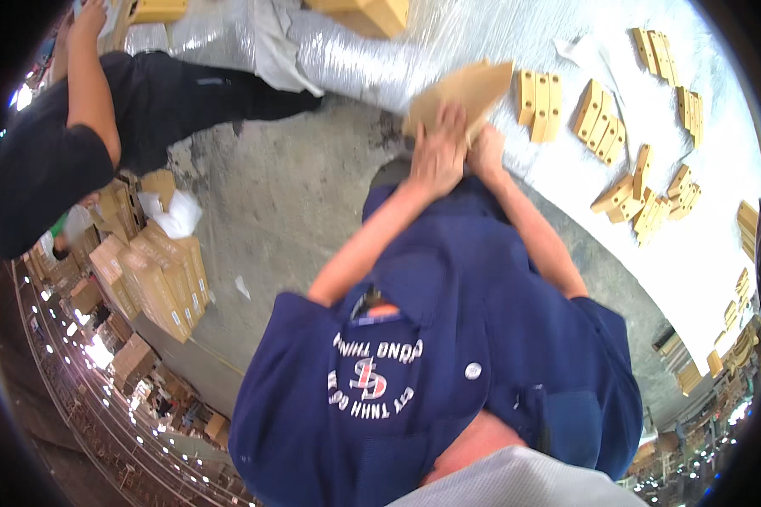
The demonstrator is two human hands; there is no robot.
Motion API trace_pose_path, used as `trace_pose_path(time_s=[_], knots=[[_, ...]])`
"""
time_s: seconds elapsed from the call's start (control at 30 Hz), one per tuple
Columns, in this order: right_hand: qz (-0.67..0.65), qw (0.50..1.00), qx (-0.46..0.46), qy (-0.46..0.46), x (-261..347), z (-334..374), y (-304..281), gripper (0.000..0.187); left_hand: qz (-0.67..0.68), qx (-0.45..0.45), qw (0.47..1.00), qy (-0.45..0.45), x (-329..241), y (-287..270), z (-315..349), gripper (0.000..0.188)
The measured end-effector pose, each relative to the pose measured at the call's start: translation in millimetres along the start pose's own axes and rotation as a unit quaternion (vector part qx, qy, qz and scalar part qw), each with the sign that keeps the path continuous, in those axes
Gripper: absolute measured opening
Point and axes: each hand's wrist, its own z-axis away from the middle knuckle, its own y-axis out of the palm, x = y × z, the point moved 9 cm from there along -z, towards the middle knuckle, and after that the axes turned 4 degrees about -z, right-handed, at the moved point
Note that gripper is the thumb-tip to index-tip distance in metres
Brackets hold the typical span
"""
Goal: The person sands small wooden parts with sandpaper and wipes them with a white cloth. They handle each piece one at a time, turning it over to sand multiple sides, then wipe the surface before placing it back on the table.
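A folded-looking piece of brown paper or thin card (pixel 472 91) is at the near edge of the covered work surface, in front of my body. My left hand (pixel 440 159) lies against its lower part, fingers stretched over it. At its lower right corner, my right hand (pixel 485 152) is closed on the edge with the fingers curled in. Whether anything lies inside or beneath the brown piece is hidden. Just right of it stands a group of light wooden blocks with dark holes (pixel 539 106), touched by neither hand.
More holed wooden blocks (pixel 599 122) lie in groups on the white foam sheet (pixel 558 160) to the right. Shiny wrapping film (pixel 355 68) covers the surface further left. A co-worker in black (pixel 135 101) is at the left, above stacked cardboard boxes (pixel 165 275) on the concrete floor (pixel 262 211).
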Motion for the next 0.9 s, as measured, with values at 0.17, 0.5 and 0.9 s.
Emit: trace_pose_path(time_s=[0.17,0.5,0.9], knots=[[0.017,0.999,0.013,0.050,27,-14,-8,0.048,-0.028,0.038,0.998,-0.052,34,-4,-47,0.050],[0.027,0.998,0.027,0.045,11,-5,5,0.062,0.059,-0.048,0.997,-0.017,6,-5,0,0.048],[0.006,1.000,-0.023,0.005,16,-16,-2,0.054,0.000,0.003,0.998,-0.060,25,-13,-39,0.050]])
